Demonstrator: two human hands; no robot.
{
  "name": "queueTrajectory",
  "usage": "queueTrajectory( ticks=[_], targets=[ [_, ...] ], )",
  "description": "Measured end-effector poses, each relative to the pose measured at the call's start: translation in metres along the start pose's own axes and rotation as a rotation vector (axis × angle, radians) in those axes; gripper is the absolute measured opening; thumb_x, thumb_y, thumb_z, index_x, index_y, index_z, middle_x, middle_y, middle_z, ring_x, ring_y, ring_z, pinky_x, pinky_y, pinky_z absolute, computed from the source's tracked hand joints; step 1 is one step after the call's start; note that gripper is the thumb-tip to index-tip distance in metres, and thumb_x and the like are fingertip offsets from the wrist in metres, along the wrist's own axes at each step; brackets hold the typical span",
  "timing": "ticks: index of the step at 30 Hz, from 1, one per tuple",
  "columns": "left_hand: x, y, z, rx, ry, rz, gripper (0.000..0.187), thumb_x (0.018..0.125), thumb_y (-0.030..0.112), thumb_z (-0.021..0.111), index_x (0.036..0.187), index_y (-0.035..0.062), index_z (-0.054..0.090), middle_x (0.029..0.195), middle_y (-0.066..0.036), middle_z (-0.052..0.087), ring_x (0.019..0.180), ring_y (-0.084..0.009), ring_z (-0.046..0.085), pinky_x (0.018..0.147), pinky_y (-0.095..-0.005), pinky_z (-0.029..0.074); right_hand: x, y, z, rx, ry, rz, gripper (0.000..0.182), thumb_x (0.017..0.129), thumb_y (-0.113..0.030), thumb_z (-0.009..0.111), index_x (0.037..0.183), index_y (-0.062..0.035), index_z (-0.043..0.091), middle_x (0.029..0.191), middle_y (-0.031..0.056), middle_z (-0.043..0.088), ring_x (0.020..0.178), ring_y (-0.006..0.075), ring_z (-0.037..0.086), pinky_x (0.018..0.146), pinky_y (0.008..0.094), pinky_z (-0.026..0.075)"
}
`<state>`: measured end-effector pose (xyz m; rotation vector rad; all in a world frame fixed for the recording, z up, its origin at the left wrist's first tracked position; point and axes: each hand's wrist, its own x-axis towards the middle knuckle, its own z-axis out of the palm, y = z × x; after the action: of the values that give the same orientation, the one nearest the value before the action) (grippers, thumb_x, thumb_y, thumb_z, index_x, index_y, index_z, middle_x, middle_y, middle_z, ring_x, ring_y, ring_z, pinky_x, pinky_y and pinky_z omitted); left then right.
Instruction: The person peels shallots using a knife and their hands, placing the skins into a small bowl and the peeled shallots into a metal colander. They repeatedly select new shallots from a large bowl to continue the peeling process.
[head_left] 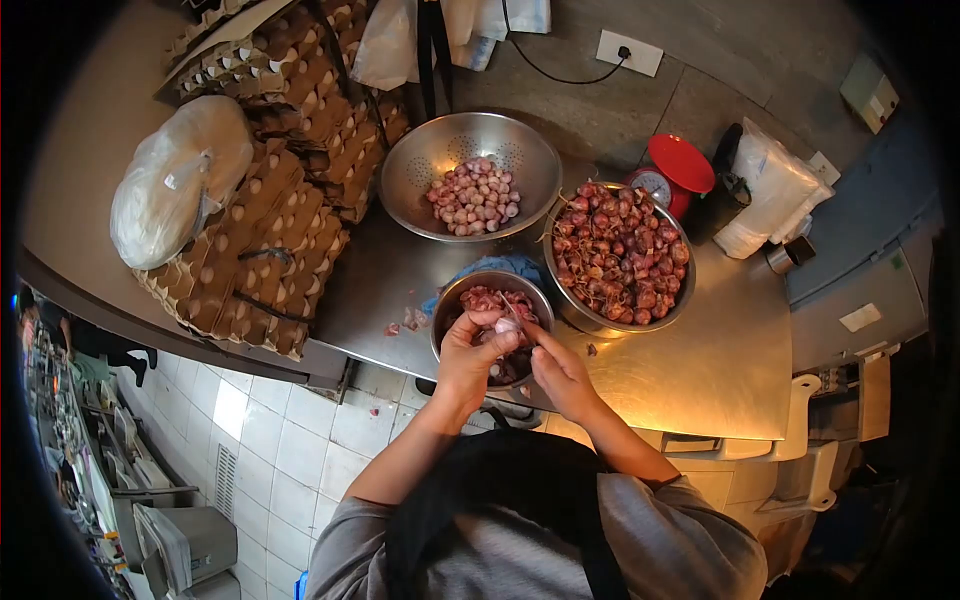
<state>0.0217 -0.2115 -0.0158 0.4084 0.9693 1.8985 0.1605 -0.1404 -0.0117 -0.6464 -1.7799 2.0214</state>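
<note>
Head view, looking down over a stainless steel counter (700, 370).

Left hand (472, 362): forearm rises from the lower frame, wrist bent, fingers curled up and over a small pale peeled shallot (507, 325), gripping it at the fingertips. Right hand (560, 372): comes in from the right, knuckles up, fingers closed in toward the same shallot; whether it pinches the bulb, its skin or a tool cannot be told, as the fingertips are hidden. The two hands meet, touching or nearly so.

The shallot is held directly above the small steel bowl of reddish peelings (490, 312), at the near edge of the counter.

Just beyond, right: a large steel bowl heaped with unpeeled red shallots (620, 255). Beyond, centre: a perforated steel colander holding peeled pinkish shallots (470, 178). A blue cloth (500, 266) lies between the three vessels. A red kitchen scale (672, 172) stands behind the large bowl. Stacked brown cardboard egg trays (275, 215) fill the left of the counter.
</note>
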Motion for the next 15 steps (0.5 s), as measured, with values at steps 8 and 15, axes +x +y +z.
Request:
queueTrajectory(
  ticks=[8,15],
  targets=[
    [-0.004,0.014,0.004,0.087,-0.009,-0.086,0.031,0.072,0.001,0.069,0.1,0.0046,0.056,0.093,-0.004,0.061,0.084,-0.0114,0.059,0.073,-0.0224,0.047,0.019,0.02,-0.017,-0.155,0.147,-0.196,0.037,0.093,-0.02,0.042,0.128,-0.0083,0.042,0.12,0.0093,0.052,0.109,0.0151,0.049,0.092,0.0263,0.035],
    [0.001,0.009,0.0,0.098,-0.04,-0.013,0.029,0.073,-0.002,0.067,0.099,0.0035,0.056,0.091,-0.005,0.062,0.081,-0.0106,0.059,0.07,-0.0206,0.047,0.005,-0.014,-0.001,-0.333,0.044,-0.243,0.04,0.093,-0.022,0.041,0.128,-0.0048,0.04,0.12,0.0118,0.052,0.111,0.0184,0.049,0.092,0.0272,0.036]
  ],
)
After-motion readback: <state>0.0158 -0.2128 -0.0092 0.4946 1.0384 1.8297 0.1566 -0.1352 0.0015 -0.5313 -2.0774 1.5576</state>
